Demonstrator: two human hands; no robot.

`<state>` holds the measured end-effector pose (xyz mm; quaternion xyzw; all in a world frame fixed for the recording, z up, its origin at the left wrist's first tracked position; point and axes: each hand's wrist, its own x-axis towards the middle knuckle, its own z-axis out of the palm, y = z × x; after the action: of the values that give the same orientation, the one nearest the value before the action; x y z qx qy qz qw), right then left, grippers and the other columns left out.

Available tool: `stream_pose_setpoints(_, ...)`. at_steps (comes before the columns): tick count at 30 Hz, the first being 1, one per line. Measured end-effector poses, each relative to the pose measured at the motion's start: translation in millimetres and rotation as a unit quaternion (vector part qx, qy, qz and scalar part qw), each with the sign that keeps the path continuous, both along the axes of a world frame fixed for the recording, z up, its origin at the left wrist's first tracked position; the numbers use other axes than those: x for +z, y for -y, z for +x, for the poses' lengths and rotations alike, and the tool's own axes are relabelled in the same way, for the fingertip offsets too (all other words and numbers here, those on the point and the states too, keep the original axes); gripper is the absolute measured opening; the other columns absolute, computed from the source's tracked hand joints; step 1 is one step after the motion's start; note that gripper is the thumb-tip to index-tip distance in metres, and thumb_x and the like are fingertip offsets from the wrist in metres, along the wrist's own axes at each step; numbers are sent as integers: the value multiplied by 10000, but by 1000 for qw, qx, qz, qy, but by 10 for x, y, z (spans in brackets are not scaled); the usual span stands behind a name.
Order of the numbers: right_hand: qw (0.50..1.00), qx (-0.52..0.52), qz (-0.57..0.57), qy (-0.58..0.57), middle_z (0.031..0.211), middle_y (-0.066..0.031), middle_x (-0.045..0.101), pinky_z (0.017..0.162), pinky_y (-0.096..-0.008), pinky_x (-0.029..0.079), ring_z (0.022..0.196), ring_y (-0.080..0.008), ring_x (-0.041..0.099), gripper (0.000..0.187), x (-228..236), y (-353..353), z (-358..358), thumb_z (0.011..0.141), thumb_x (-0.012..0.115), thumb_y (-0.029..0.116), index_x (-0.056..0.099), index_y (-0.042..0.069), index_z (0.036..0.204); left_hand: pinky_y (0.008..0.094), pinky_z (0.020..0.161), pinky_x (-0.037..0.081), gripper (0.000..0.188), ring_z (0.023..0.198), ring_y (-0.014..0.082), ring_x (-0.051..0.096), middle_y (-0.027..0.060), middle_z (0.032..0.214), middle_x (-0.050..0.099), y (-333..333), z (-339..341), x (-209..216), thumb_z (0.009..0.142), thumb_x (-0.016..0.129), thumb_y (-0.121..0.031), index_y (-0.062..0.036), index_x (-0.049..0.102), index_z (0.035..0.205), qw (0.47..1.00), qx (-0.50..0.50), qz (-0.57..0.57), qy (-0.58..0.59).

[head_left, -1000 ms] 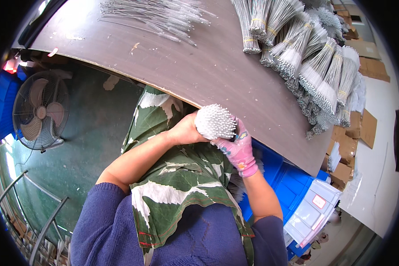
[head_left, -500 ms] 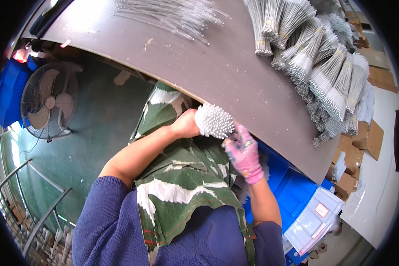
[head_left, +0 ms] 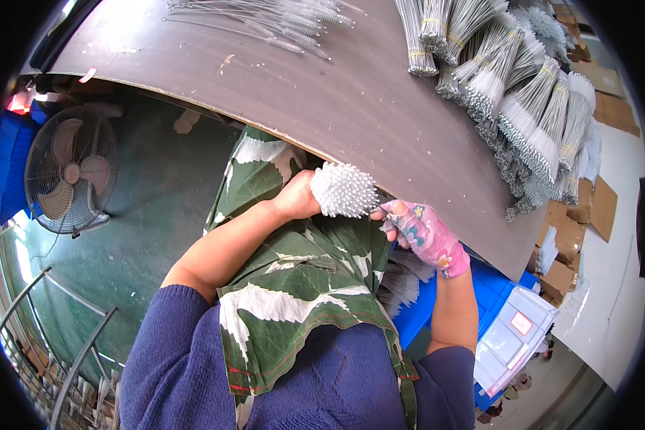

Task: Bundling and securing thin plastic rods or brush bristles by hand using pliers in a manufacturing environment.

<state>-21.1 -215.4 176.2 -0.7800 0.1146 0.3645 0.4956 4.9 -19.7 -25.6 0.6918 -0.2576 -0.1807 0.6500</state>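
A thick bundle of straw-cleaning brushes (head_left: 345, 190), white bristles with many silvery tips facing me, is gripped in my left hand (head_left: 299, 196). It is held over my lap by the table's edge. My right hand (head_left: 426, 236), in a pink flowered glove with bare fingertips, is close to the right side of the bundle. Its thumb and fingers are pinched together; what lies between them is too small to make out. Loose brushes (head_left: 279, 25) with long wire stems lie spread at the far side of the brown table (head_left: 265, 97).
Several banded brush bundles (head_left: 527, 132) are heaped at the table's right. Below the right edge are a blue bin (head_left: 419, 308) with brushes by it and a pale lidded box (head_left: 512, 330). A standing fan (head_left: 72, 172) and metal rails (head_left: 86, 344) are at left; cartons (head_left: 570, 244) lie at far right.
My right hand has moved right, slightly away from the bundle, and turned so its back shows more. The bundle stays in my left hand. The view has shifted a little.
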Motion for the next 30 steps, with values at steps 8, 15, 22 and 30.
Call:
stream_pose_setpoints(8,999,-31,-10,40,659,50,533,485,-166,326,534,-18,418,466,-86,25,74,944,437,464,638,43,931,369,710,496,189,832,348,613,153,860,650,-4,-33,-12,735,662,-160,-65,642,898,998,12,47,39)
stream_pose_setpoints(15,993,-111,15,-29,623,54,512,479,-186,317,519,-28,410,487,-89,31,72,933,439,496,629,50,887,365,710,504,186,829,351,612,144,859,651,-34,-24,124,726,673,-160,-75,643,889,1000,14,7,14)
stream_pose_setpoints(22,995,-94,-12,-43,623,50,510,506,-192,319,534,-36,405,467,-1,46,126,931,454,474,637,46,909,384,733,505,239,861,359,608,154,890,647,-35,-20,197,716,669,-147,-81,633,943,1000,20,5,-6)
stream_pose_setpoints(30,995,-98,-18,25,841,4,606,697,-221,426,771,-67,526,205,-101,-18,107,877,597,175,616,6,991,377,762,500,281,895,350,607,162,930,644,-36,-12,204,722,666,-151,-74,621,989,1000,7,20,-18)
